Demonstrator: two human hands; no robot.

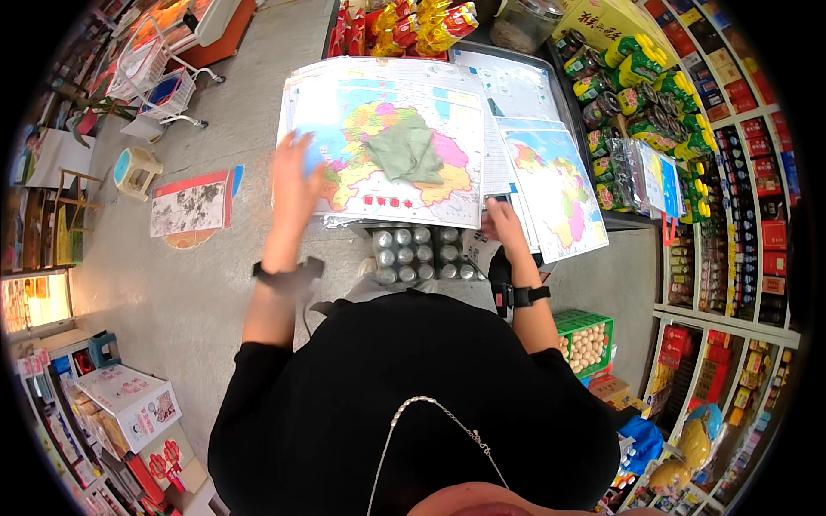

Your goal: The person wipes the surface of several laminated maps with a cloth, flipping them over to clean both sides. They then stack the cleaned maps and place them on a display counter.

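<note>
A stack of colourful printed map sheets (pixel 331 99) lies on the counter in front of me. On the top map rests a crumpled grey-green cloth (pixel 404 150), touched by neither hand. My left hand (pixel 295 181) is at the stack's left edge, its fingers spread and slightly blurred. Beside the lower right corner of the stack is my right hand (pixel 506 225), fingers loosely bent and thumb apart. Whether it touches the sheets is hard to tell. Another map (pixel 551 185) lies tilted to the right of the stack, on top of other sheets.
Several silvery-topped cans (pixel 403 255) stand below the counter's near edge. Red and gold snack packs (pixel 404 26) and green-lidded jars (pixel 637 69) line the back and right. A green crate of eggs (pixel 587 344) sits lower right; a stool (pixel 138 172) stands left.
</note>
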